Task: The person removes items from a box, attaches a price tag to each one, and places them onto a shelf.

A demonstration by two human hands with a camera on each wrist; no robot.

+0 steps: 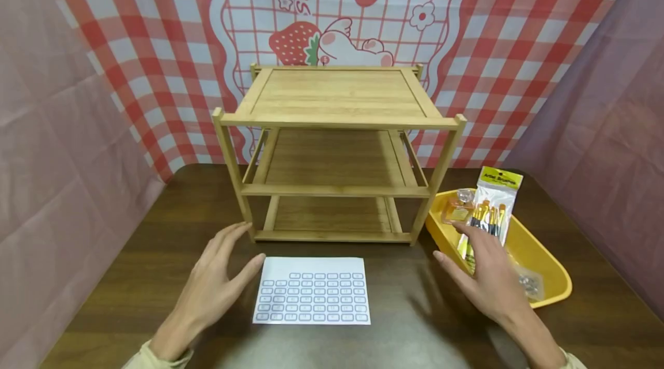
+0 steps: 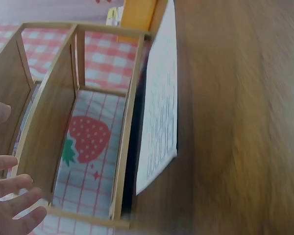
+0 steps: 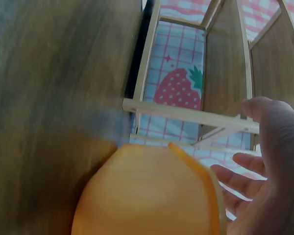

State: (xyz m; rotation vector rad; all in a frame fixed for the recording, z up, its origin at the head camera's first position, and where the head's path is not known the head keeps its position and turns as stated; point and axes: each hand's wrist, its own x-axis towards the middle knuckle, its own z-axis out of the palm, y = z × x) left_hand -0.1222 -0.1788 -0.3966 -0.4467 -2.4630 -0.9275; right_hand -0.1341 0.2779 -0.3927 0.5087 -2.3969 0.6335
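Note:
My left hand [image 1: 215,279] hovers at the left edge of a white sheet [image 1: 311,265] printed with rows of small blue-outlined boxes. Its fingers are spread and hold nothing. On the other side, my right hand [image 1: 487,277] hangs over the near left side of a yellow tray [image 1: 544,259], fingers loosely extended and holding nothing. In the tray are a bag of artist brushes [image 1: 490,207], a perfume bottle [image 1: 457,207] and a small clear packet [image 1: 530,283]. Behind the sheet stands a three-tier wooden rack [image 1: 337,189], its shelves bare.
The rack stands on a dark brown wooden table [image 1: 155,253], close to a red-and-white checked cloth [image 1: 176,57] with strawberry prints. Pinkish cloth hangs at the left [image 1: 67,155] and right sides. The yellow tray is just right of the rack's front right leg.

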